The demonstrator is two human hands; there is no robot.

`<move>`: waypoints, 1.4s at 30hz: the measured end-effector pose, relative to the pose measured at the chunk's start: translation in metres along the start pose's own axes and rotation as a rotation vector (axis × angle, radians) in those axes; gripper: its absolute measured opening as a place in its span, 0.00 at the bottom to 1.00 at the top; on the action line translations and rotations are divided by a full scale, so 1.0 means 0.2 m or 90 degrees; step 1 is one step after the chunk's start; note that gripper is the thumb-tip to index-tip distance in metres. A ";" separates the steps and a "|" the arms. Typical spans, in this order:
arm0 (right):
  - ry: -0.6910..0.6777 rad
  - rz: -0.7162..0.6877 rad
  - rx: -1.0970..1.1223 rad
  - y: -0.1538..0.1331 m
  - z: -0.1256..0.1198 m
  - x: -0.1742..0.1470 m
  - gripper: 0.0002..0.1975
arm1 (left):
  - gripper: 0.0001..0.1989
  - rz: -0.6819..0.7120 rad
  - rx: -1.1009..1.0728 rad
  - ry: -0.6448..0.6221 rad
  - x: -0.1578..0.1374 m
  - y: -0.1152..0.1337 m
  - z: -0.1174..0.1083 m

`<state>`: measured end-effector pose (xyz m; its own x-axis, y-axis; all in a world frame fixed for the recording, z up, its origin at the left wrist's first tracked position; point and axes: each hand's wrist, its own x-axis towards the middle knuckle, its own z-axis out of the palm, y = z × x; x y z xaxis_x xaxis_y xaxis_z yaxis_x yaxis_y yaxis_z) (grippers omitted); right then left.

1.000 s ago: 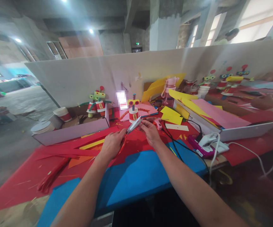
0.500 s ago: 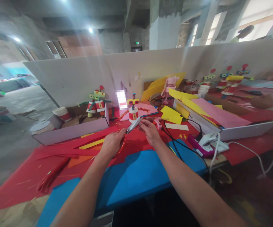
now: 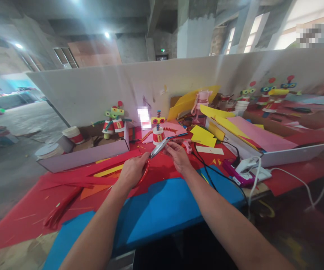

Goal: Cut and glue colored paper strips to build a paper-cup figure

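Upper right, a person shifts; our left hand wraps stiff-looking scissors by safer handles; right hand's grip we can't tell

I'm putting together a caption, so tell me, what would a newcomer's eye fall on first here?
Probably the red-handled scissors in the middle, gripped by the left hand, their blades close to the right hand's fingers. Just beyond them stands a cup-bodied robot figure with big round eyes and springy arms. Then comes the bright blue sheet along the near edge of the table.
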<state>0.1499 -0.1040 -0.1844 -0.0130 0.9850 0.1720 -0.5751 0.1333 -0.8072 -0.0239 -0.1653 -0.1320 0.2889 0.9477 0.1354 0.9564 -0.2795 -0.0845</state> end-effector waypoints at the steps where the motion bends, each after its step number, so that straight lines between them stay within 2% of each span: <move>1: -0.001 0.001 0.002 0.00 0.00 0.00 0.19 | 0.16 0.002 -0.001 0.000 0.00 0.00 0.00; 10: 0.008 0.007 0.002 -0.02 0.01 -0.01 0.20 | 0.15 0.003 -0.001 0.000 0.00 0.00 0.00; 17: 0.002 0.014 0.028 -0.03 0.01 -0.01 0.17 | 0.16 0.007 0.003 0.005 0.00 -0.01 0.00; 32: 0.007 -0.008 -0.023 -0.02 0.00 0.00 0.19 | 0.17 0.004 0.051 -0.030 0.00 -0.03 -0.02; 42: 0.005 -0.014 -0.035 -0.02 0.00 0.00 0.18 | 0.17 0.028 0.032 -0.018 0.00 -0.05 -0.01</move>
<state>0.1522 -0.1050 -0.1820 0.0058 0.9825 0.1863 -0.5296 0.1610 -0.8328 -0.0338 -0.1629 -0.1290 0.3283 0.9390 0.1024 0.9393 -0.3132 -0.1399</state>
